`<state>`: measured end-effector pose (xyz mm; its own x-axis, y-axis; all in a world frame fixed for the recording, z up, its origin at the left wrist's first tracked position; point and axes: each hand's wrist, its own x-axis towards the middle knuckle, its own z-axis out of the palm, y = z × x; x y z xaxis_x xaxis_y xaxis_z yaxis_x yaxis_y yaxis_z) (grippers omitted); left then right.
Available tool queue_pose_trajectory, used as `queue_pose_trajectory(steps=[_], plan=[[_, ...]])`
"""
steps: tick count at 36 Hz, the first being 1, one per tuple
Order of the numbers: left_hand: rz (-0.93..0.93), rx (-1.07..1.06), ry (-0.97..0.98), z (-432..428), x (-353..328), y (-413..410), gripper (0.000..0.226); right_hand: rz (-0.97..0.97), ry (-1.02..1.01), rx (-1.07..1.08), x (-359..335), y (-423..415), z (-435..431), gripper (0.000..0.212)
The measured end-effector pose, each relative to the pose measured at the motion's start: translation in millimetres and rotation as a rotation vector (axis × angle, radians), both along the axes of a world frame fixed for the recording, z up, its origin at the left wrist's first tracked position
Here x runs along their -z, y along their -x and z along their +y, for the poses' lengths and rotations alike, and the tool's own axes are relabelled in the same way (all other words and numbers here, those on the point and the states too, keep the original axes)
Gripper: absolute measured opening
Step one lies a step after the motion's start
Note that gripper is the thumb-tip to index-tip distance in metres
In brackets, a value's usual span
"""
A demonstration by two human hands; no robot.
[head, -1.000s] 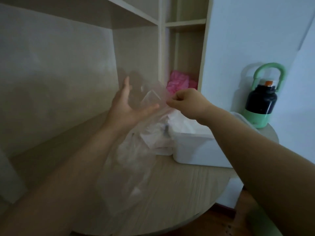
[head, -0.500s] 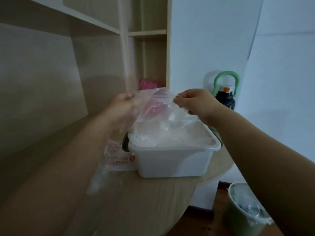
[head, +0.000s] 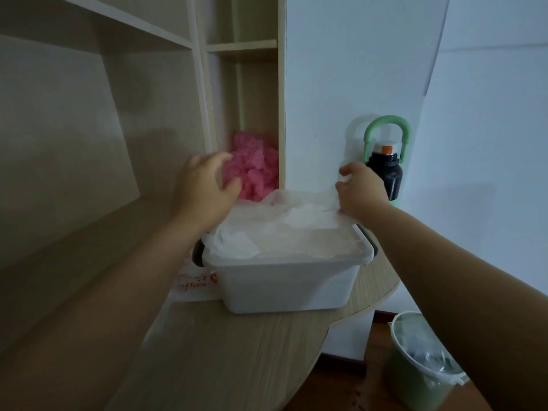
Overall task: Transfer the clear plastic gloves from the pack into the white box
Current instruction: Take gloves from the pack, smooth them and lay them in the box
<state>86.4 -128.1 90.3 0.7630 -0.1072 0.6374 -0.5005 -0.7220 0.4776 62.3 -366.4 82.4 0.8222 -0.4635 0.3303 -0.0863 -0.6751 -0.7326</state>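
Right hand (head: 360, 193) pinches clear plastic gloves (head: 284, 229) heaped in white box (head: 284, 287); left hand (head: 204, 185) spread, empty, above box's far-left corner.

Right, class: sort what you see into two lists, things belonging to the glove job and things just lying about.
In the job: clear plastic gloves, white box, printed pack, left hand, right hand.
Lying about: pink bundle, black bottle, green bin.

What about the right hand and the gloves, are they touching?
Touching. The head view shows the right hand pinching a raised fold of the clear gloves above the white box, at its back right corner.
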Motion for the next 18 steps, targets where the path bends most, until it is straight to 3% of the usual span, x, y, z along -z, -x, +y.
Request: queue_pose_trajectory(steps=[2,4,7,9,12,15,18], plan=[[-0.030,0.342,-0.002,-6,1,1,0.028,0.069,0.165,-0.004,6,0,-1,0.039],[0.125,0.494,-0.213,-12,3,-1,0.027,0.083,0.211,-0.018,11,2,-1,0.037],[0.501,0.449,-0.510,-16,5,-6,0.038,0.097,0.303,-0.063,12,5,0,0.041],[0.589,0.422,-0.618,-17,8,-9,0.035,0.094,0.360,-0.063,8,9,2,0.048],[0.571,0.446,-0.605,-18,13,-11,0.026,0.105,0.533,-0.015,-8,20,4,0.051],[0.435,0.444,-0.448,-19,14,-14,0.018,0.163,0.601,-0.170,-28,33,10,0.037],[0.413,0.450,-0.434,-21,14,-16,0.021,0.509,0.685,-0.328,-34,41,19,0.040]])
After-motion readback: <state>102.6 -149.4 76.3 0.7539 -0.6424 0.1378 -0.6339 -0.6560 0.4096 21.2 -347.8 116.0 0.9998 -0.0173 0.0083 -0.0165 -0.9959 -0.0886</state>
